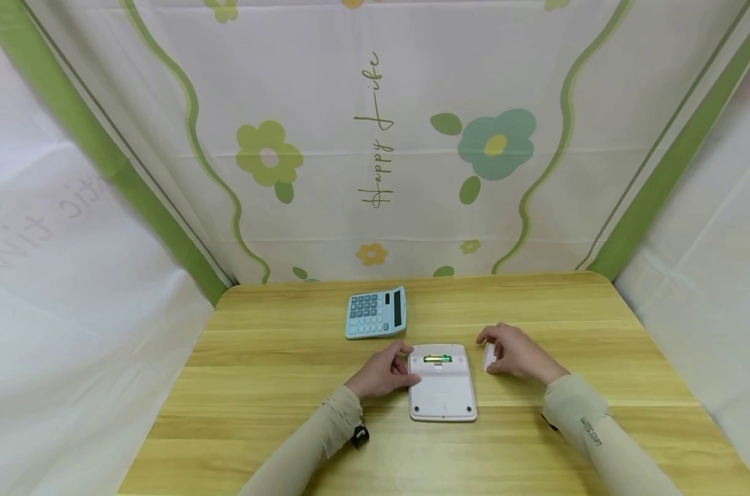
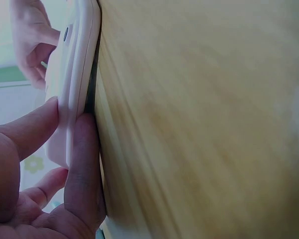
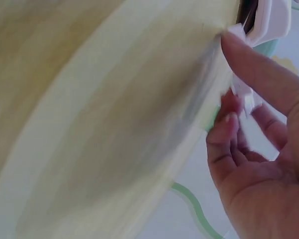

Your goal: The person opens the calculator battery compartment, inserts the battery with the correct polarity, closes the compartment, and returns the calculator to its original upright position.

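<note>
A white calculator (image 1: 441,394) lies face down on the table, its battery slot uncovered with a green-and-gold battery (image 1: 437,359) inside. My left hand (image 1: 383,372) grips the calculator's left edge, thumb on the back and a finger along the side, as the left wrist view shows up close. To the right of the calculator, my right hand (image 1: 516,353) pinches a small white battery cover (image 1: 489,356) between thumb and fingers, apart from the calculator. In the right wrist view the fingers partly hide that cover.
A light blue calculator (image 1: 375,314) lies face up behind the white one, slightly left. Both rest on a wood-grain table (image 1: 275,386). A printed cloth (image 1: 325,227) hangs along the table's back edge, and pale cloth walls stand at both sides.
</note>
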`<state>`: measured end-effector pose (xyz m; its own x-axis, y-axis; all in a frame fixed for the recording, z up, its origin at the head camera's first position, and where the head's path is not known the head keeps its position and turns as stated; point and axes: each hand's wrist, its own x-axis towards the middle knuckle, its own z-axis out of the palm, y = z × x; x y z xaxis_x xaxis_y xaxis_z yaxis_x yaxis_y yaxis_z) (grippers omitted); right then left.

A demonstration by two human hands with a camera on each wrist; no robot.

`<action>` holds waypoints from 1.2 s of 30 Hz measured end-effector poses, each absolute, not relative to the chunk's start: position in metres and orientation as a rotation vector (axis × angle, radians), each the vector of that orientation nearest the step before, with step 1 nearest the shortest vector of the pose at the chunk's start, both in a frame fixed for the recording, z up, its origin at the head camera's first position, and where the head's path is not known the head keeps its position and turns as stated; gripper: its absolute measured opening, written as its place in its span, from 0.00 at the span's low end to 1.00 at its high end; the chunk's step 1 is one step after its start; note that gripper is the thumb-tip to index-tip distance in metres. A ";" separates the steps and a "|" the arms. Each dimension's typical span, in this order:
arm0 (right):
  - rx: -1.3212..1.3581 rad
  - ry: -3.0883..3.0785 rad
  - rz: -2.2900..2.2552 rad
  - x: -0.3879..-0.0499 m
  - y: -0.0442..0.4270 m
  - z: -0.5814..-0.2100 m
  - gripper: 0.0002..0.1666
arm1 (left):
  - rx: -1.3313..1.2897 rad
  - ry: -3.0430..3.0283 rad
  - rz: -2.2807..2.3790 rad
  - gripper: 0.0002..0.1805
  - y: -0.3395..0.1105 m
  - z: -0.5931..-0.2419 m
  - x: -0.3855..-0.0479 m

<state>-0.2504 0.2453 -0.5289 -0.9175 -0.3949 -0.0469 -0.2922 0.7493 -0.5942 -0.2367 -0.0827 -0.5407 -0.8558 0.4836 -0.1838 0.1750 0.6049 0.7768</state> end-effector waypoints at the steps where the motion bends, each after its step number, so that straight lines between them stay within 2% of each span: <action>1: -0.565 2.790 -0.890 -0.250 0.245 -0.529 0.23 | 0.528 2.457 1.130 0.29 -0.083 -0.541 -0.237; 5: -0.582 2.825 -0.875 -0.250 0.246 -0.529 0.15 | 0.532 2.456 1.133 0.29 -0.083 -0.540 -0.236; 10: -0.587 2.835 -0.985 -0.250 0.245 -0.527 0.16 | 0.527 2.457 1.132 0.28 -0.083 -0.540 -0.236; 18: -0.625 2.810 -1.276 -0.249 0.239 -0.519 0.13 | 0.530 2.454 1.139 0.28 -0.083 -0.542 -0.236; 27: -0.505 2.371 -1.737 -0.245 0.239 -0.509 0.06 | 0.520 2.454 1.142 0.28 -0.083 -0.543 -0.235; 36: -0.405 2.290 -1.830 -0.245 0.239 -0.504 0.17 | 0.526 2.457 1.129 0.29 -0.084 -0.542 -0.236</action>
<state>-0.2450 0.2386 -0.5043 -0.9461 -0.3226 0.0275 -0.0979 0.2042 -0.9740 -0.2363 -0.0837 -0.5421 -0.8555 0.4831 -0.1861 0.1735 0.6062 0.7762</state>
